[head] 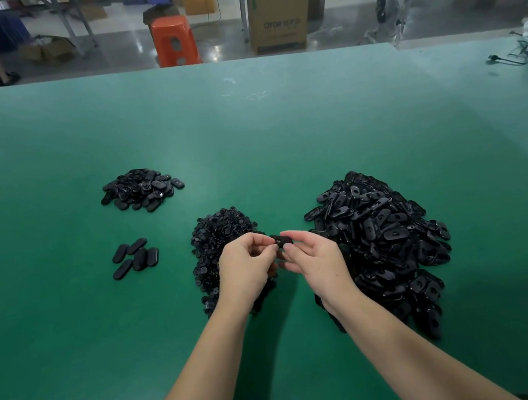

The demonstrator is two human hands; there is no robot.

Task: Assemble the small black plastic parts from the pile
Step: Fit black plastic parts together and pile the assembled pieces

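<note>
Together, the left hand (pixel 246 264) and right hand (pixel 315 257) pinched one black part (pixel 281 240) at centre frame, above the green bench (pixel 70 331).

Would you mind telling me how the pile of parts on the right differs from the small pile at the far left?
The right pile is much larger and heaped higher; the far-left pile is small and low. The right pile lies beside the right hand, within easy reach; the far-left pile sits farther away, apart from both hands. Both hold black oblong plastic pieces on the green table.
</note>
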